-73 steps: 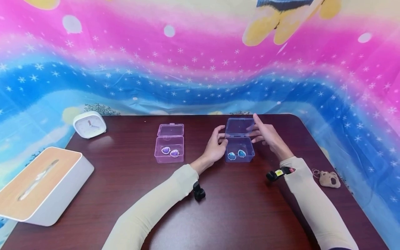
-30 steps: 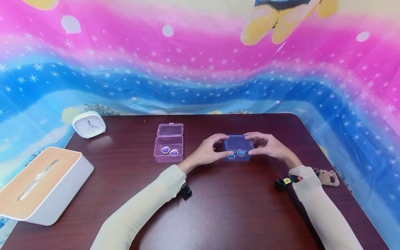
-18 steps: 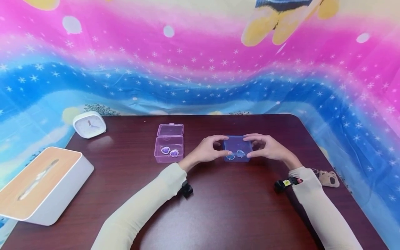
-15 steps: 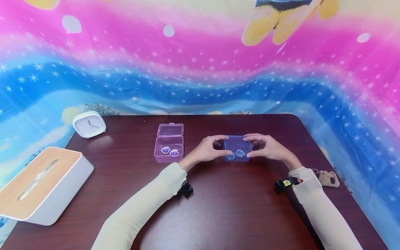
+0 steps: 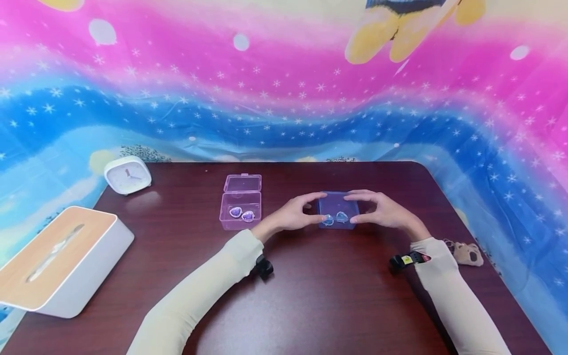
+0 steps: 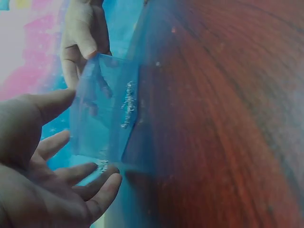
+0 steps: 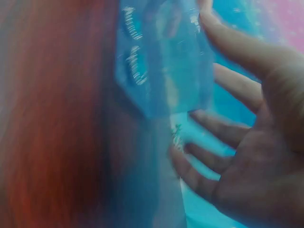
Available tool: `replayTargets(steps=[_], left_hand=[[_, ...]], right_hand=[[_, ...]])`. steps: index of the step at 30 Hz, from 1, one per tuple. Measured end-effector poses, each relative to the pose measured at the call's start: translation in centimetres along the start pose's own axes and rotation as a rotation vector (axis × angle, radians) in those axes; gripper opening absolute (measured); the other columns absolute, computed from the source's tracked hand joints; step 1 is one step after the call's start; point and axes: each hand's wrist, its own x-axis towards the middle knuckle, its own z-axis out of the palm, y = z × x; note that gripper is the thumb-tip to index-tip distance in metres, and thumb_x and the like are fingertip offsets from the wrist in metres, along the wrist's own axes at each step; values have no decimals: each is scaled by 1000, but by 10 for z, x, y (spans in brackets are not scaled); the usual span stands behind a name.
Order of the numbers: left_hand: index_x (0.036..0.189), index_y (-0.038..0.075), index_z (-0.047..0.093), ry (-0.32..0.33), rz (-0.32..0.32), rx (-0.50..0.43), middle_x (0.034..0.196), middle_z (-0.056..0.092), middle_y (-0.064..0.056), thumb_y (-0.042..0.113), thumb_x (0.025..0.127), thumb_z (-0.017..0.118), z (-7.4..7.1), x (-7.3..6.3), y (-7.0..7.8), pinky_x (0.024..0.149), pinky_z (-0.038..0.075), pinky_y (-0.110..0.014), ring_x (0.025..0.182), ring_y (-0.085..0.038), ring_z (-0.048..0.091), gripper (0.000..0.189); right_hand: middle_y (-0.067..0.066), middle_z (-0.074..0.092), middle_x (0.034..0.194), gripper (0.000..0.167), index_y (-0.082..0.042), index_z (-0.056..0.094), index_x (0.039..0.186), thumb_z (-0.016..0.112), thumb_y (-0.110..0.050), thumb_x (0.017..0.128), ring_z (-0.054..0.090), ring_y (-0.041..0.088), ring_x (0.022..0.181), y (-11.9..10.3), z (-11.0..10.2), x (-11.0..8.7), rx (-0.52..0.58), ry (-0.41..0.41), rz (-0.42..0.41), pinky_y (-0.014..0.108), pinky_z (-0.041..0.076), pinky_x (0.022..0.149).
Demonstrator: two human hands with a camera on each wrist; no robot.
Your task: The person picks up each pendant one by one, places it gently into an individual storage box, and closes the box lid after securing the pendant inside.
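Observation:
A small translucent blue plastic box point(image 5: 336, 203) stands on the table with its lid down. Two blue heart-shaped gems point(image 5: 341, 217) with pale beaded rims show inside it. My left hand point(image 5: 294, 213) holds the box's left side, thumb at the front edge and index finger at the back. On the other side my right hand point(image 5: 382, 210) grips in the same way, its thumb at the front right corner. In the left wrist view the box point(image 6: 107, 114) sits between both hands, the lower fingers spread. The right wrist view shows the box point(image 7: 183, 71) at the thumb tip.
Left of the hands, a pink translucent box point(image 5: 241, 224) has its lid raised, with two purple heart gems point(image 5: 235, 212) inside. A white clock point(image 5: 127, 176) and a wood-topped tissue box point(image 5: 97, 268) stand further left. A plush keychain point(image 5: 468, 254) lies by the right sleeve.
The blue box's lid has swung down from its raised position onto the box. Both hands have shifted from the lid and left side to gripping either side; in the last second they barely move.

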Motion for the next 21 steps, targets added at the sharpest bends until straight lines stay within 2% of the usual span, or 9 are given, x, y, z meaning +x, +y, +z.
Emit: replayTargets(steps=[3, 5, 8, 11, 13, 16, 19, 21], left_hand=[[155, 22, 45, 20, 34, 19, 157, 48, -12, 34, 94, 74, -11, -12, 3, 112, 46, -55, 140, -40, 50, 68], [154, 20, 46, 50, 60, 21, 157, 49, -10, 35, 95, 74, -24, -25, 7, 112, 45, -55, 141, -39, 50, 67], [151, 21, 49, 77, 90, 2, 154, 51, -6, 33, 96, 72, -50, -49, 10, 113, 45, -55, 141, -33, 50, 61], [150, 22, 50, 94, 88, -38, 154, 52, -4, 30, 98, 71, -78, -77, 4, 114, 44, -53, 142, -32, 49, 57], [153, 22, 46, 112, 66, -60, 157, 48, -7, 27, 98, 71, -93, -95, -6, 115, 43, -56, 143, -37, 48, 61], [161, 23, 29, 157, -14, -58, 163, 37, -14, 28, 96, 74, -107, -122, -23, 114, 41, -61, 144, -46, 44, 79], [165, 21, 7, 185, -100, -82, 167, 22, -19, 29, 93, 76, -113, -141, -40, 115, 35, -67, 147, -49, 34, 101], [165, 20, -4, 193, -162, -132, 170, 13, -21, 31, 92, 77, -116, -148, -51, 117, 31, -68, 150, -50, 27, 110]], right_hand=[[17, 34, 164, 52, -18, 63, 140, 78, -31, 92, 39, 43, 145, -15, 5, 1, -38, 75, -30, 65, 42, 111], [16, 38, 163, 47, -17, 66, 136, 77, -30, 93, 35, 41, 149, -35, 12, 3, -48, 140, -83, 69, 35, 114], [9, 49, 156, 40, -17, 69, 131, 77, -27, 93, 42, 33, 146, -74, 26, 8, -56, 189, -197, 62, 38, 114], [4, 59, 146, 33, -17, 71, 127, 75, -22, 95, 54, 27, 137, -108, 46, 20, -2, 163, -285, 53, 45, 111], [3, 64, 139, 32, -18, 71, 127, 74, -21, 96, 60, 24, 131, -121, 61, 33, 50, 133, -297, 49, 49, 108], [7, 67, 137, 35, -14, 68, 132, 71, -22, 98, 65, 25, 125, -130, 82, 58, 196, 73, -208, 46, 52, 106], [11, 64, 142, 42, -13, 62, 139, 68, -27, 100, 63, 27, 128, -131, 98, 87, 372, 40, -33, 48, 50, 108], [12, 61, 146, 47, -11, 58, 143, 66, -30, 101, 60, 30, 133, -129, 108, 106, 485, 43, 81, 50, 48, 110]])
